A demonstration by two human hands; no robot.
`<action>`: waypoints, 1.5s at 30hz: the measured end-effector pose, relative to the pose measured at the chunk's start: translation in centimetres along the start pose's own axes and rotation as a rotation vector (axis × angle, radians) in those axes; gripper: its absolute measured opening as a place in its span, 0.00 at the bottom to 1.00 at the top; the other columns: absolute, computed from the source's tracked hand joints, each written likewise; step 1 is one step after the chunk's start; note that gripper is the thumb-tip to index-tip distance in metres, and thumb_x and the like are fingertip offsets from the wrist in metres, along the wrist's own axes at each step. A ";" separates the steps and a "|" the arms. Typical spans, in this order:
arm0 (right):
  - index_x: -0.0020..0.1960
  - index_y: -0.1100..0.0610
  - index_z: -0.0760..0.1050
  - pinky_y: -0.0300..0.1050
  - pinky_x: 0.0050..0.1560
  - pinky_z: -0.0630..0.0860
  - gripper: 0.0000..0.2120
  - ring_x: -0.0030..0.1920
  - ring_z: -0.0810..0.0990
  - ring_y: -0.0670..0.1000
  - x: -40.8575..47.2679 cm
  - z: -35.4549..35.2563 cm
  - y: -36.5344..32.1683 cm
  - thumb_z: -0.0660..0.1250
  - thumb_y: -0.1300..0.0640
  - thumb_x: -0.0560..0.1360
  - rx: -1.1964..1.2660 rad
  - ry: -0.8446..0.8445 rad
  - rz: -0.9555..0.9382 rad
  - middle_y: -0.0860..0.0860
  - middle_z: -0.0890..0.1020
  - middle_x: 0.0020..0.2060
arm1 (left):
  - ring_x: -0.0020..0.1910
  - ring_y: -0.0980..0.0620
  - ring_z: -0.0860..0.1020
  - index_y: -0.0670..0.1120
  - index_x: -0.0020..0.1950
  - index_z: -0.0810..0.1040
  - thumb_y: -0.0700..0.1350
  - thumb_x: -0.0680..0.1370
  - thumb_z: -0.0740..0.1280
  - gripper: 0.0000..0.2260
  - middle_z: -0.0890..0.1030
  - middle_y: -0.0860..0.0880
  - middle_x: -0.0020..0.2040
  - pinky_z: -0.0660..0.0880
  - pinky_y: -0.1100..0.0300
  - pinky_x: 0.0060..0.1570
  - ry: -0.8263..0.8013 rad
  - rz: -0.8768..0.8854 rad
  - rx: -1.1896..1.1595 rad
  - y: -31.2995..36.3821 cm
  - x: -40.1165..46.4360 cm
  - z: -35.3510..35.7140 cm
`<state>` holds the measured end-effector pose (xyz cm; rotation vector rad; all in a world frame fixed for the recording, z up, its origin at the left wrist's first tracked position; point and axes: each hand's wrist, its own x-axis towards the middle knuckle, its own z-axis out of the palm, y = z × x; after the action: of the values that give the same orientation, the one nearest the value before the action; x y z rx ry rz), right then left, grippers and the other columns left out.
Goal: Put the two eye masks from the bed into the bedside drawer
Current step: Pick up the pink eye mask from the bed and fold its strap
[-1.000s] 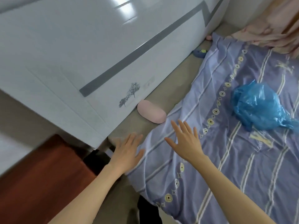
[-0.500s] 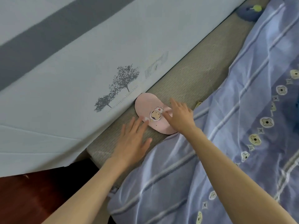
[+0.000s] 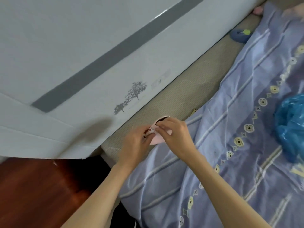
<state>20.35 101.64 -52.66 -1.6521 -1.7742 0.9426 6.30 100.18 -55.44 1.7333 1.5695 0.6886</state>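
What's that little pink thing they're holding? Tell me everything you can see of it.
It is the pink eye mask, soft and fabric-like, with a small printed cartoon face partly showing and a dark inner edge at the top. It is bent or folded, pinched between the left hand and the right hand, which hide most of it. It sits over the beige mattress strip, near the headboard and beside the blue sheet.

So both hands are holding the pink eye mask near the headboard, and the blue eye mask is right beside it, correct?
Not quite. Both hands, left and right, hold the pink eye mask, but the head view shows the blue eye mask lying far up along the headboard.
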 end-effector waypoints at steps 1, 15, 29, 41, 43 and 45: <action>0.46 0.58 0.81 0.61 0.50 0.72 0.06 0.47 0.79 0.57 -0.7 -0.4 -1.2 0.68 0.60 0.71 -0.027 0.031 -0.027 0.54 0.83 0.45 | 0.35 0.53 0.74 0.46 0.46 0.77 0.44 0.74 0.67 0.03 0.77 0.52 0.35 0.72 0.56 0.38 0.020 -0.032 -0.021 0.7 -0.8 -0.9; 0.43 0.53 0.79 0.45 0.47 0.79 0.08 0.39 0.80 0.48 -12.1 2.8 -16.2 0.63 0.52 0.74 0.381 -0.230 0.330 0.53 0.82 0.36 | 0.43 0.54 0.80 0.45 0.44 0.79 0.43 0.73 0.68 0.03 0.81 0.49 0.43 0.78 0.61 0.42 0.489 -0.570 -0.843 4.0 -15.6 -17.2; 0.49 0.58 0.78 0.40 0.40 0.67 0.07 0.42 0.75 0.52 -25.7 9.3 -26.2 0.64 0.59 0.73 -0.096 -0.306 -0.169 0.51 0.78 0.40 | 0.52 0.54 0.79 0.57 0.54 0.73 0.50 0.75 0.64 0.08 0.79 0.51 0.56 0.76 0.58 0.51 0.592 -0.476 -0.781 0.7 -39.2 -24.8; 0.55 0.54 0.75 0.35 0.45 0.67 0.11 0.48 0.72 0.48 -28.3 8.9 -31.6 0.60 0.60 0.75 -0.300 -0.624 -0.521 0.51 0.78 0.51 | 0.56 0.64 0.76 0.61 0.55 0.74 0.38 0.76 0.64 0.17 0.80 0.57 0.54 0.70 0.68 0.58 0.046 -0.149 -0.309 3.7 -43.4 -30.3; 0.55 0.54 0.75 0.31 0.43 0.65 0.10 0.49 0.73 0.49 -28.1 8.0 -32.0 0.60 0.60 0.75 -0.286 -0.645 -0.520 0.50 0.78 0.51 | 0.51 0.61 0.78 0.57 0.51 0.77 0.41 0.76 0.65 0.11 0.82 0.56 0.49 0.72 0.64 0.57 0.061 -0.174 -0.324 4.0 -43.3 -30.5; 0.56 0.54 0.75 0.29 0.42 0.64 0.11 0.49 0.72 0.48 -27.7 7.2 -32.2 0.60 0.60 0.75 -0.298 -0.649 -0.532 0.51 0.78 0.52 | 0.43 0.59 0.80 0.54 0.47 0.78 0.44 0.76 0.64 0.06 0.82 0.57 0.39 0.75 0.62 0.53 0.017 -0.204 -0.324 4.5 -42.8 -30.7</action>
<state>-2.17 73.04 -29.69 -0.9589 -2.7177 1.0566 -20.06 62.01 -30.16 1.3153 1.5233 0.8055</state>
